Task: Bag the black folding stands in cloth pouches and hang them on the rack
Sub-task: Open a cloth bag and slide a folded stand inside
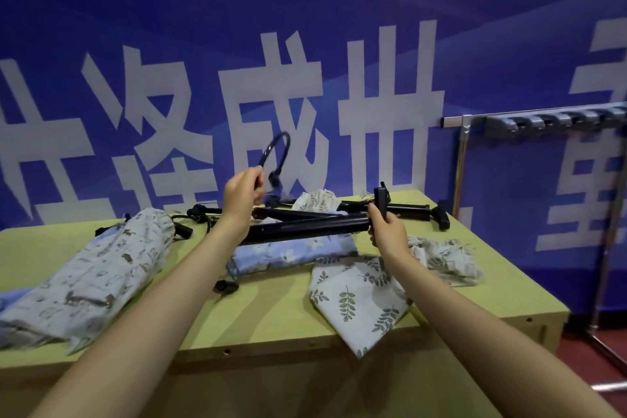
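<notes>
One long black folding stand (pixel 305 229) is held over the middle of the yellow-green table (pixel 278 309). Its handle end is gripped by the right hand (pixel 386 231), and its black strap loop (pixel 276 154) is pinched by the left hand (pixel 242 195). At 9 o'clock, one stand looks bagged in the animal-print cloth pouch (pixel 98 278). At 3 o'clock, nothing is hung yet on the metal rack (pixel 543 119). More stands and pouches are left.

Single view: head-worn wide-angle camera, set just in front of the near edge of the green table (pixel 278 309), facing forward and slightly down across it. Both forearms enter from the bottom corners and reach over the table. Blue lettered wall (pixel 305 61) stands behind the table; metal rack (pixel 529 119) to its right. No second view.
</notes>
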{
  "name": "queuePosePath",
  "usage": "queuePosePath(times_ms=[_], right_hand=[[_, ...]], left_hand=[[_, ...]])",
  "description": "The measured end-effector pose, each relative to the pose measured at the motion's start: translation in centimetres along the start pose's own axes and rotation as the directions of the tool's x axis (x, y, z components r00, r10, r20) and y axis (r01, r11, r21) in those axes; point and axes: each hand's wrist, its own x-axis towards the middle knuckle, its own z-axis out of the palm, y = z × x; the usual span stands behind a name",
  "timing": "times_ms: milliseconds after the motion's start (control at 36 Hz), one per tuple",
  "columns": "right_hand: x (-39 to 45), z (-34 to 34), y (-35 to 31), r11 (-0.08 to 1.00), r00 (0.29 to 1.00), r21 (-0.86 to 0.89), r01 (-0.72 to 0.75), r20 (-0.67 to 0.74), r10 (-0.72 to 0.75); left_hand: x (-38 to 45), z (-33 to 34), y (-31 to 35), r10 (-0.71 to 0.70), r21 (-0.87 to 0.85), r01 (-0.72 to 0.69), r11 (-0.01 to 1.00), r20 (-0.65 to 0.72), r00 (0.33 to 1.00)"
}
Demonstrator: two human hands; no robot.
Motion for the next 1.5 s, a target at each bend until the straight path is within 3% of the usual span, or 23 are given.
queuePosePath(times_ms=[83,222,361,417,583,750,972,1056,1111,1194,1250,1389,1500], right_hand=[[-0.2,0.5,0.2,0.999,0.999,0.014,-0.032,0.009,0.032],[-0.7,0.4,0.2,0.998,0.999,0.040,-0.048,-0.006,0.048],[-0.8,-0.7,0.1,0.998,0.998,0.054,0.019,0.052,-0.022],[-0.8,-1.3,-0.3,0.997,0.995,0.069,0.032,0.089,-0.039],[-0.8,-3.9,-1.1,0.992,0.979,0.122,-0.039,0.205,0.013],[-0.9,-4.6,-1.2,0.992,0.971,0.088,-0.086,0.229,0.063],[-0.5,-5.0,-2.1,0.858,0.967,0.450,-0.248,0.172,0.190],[-0.1,-4.3,-2.3,0.758,0.975,0.613,-0.224,0.137,0.177],[-0.1,-3.7,-2.4,0.717,0.974,0.660,-0.224,0.156,0.161],[-0.3,-3.1,-2.3,0.741,0.982,0.646,-0.185,0.139,0.125],[-0.2,-3.2,-1.8,0.775,0.986,0.610,-0.166,0.106,0.128],[-0.5,-4.1,-0.5,0.969,0.991,0.209,-0.129,0.071,0.117],[-0.9,-4.8,-0.1,0.983,0.997,-0.181,-0.028,0.071,0.041]], left_hand=[[0.1,0.2,1.3,0.042,0.032,-0.043,0.999,0.032,0.999],[-0.7,0.2,-0.2,0.039,0.315,-0.116,0.942,0.242,0.970],[-0.9,0.0,-3.6,-0.033,0.619,-0.233,0.750,0.387,0.922],[-1.0,0.2,-4.3,-0.073,0.665,-0.233,0.710,0.398,0.914],[-1.7,0.7,-6.3,-0.172,0.654,-0.241,0.717,0.501,0.848],[-2.6,3.3,-7.2,-0.082,0.623,-0.367,0.691,0.571,0.817],[-3.0,3.9,-7.4,-0.086,0.595,-0.374,0.711,0.602,0.794],[-3.3,4.5,-7.2,-0.155,0.593,-0.331,0.734,0.621,0.768],[-3.7,5.2,-7.3,-0.224,0.641,-0.319,0.698,0.619,0.753],[-4.0,5.9,-7.8,-0.276,0.733,-0.386,0.560,0.605,0.747],[-4.1,5.9,-7.9,-0.298,0.736,-0.369,0.567,0.602,0.741],[-4.4,5.9,-7.8,-0.301,0.687,-0.412,0.599,0.670,0.679],[-5.6,6.4,-7.5,-0.277,0.703,-0.439,0.559,0.657,0.701]])
